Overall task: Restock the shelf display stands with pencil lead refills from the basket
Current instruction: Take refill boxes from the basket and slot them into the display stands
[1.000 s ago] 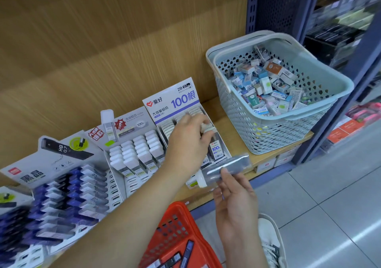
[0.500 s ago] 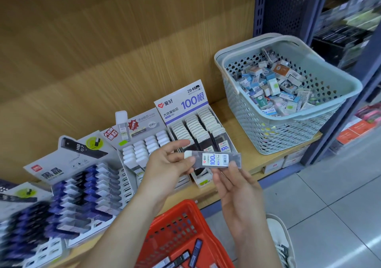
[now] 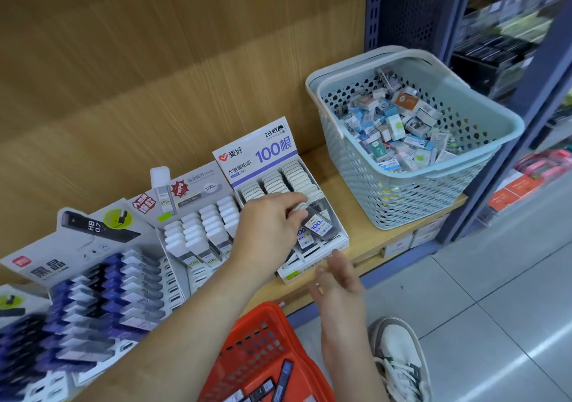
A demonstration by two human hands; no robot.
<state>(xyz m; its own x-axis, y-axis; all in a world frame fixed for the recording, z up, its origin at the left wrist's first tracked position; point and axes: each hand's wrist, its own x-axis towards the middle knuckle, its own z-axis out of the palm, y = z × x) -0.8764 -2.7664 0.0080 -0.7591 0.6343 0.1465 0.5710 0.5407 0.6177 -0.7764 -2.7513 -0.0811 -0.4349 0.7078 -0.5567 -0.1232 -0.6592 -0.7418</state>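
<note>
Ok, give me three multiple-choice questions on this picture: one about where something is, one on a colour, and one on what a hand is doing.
1. Where is the refill held by the left hand?
A. On a chair.
B. At the front of the 100 stand.
C. In a pocket.

2. What colour is the lower basket?
A. Red.
B. Green.
C. Black.

3. How is the right hand?
A. Gripping a pen.
B. Clenched in a fist.
C. Open, holding nothing.

Answers:
1 B: the left hand holds it tilted over the stand's front row.
2 A: its mesh wall is red.
3 C: its fingers are spread, with nothing in them.
</note>
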